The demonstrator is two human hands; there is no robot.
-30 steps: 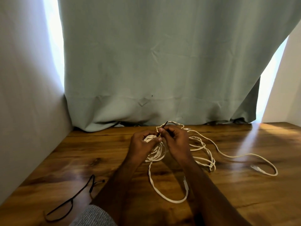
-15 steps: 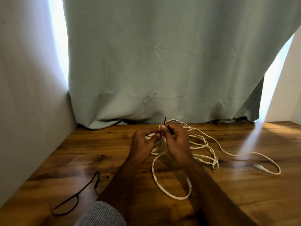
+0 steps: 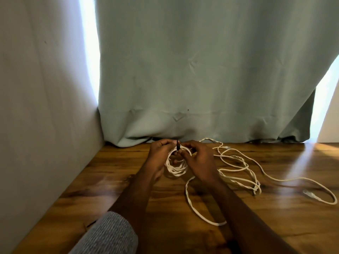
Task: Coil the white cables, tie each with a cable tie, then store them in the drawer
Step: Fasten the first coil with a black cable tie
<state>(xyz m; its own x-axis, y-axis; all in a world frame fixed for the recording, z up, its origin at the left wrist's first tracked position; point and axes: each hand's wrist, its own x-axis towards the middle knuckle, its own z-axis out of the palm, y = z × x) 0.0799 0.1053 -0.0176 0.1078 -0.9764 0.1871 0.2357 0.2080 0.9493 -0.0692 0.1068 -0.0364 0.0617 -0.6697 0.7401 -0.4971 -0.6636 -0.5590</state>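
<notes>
Both hands, left hand [image 3: 161, 154] and right hand [image 3: 198, 158], pinch a black cable tie [image 3: 178, 146] around the coiled white cable [image 3: 176, 167], held just above the tabletop [image 3: 275, 226]. Beside it, loose cable [image 3: 236, 173] remains uncoiled; storing seems far off.

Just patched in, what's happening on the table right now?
A person is binding a small coil of white cable over the wooden table. The left hand and the right hand both hold the coil at its top, where a thin black cable tie wraps it. More white cable lies loose and uncoiled to the right. No drawer is in view.
</notes>
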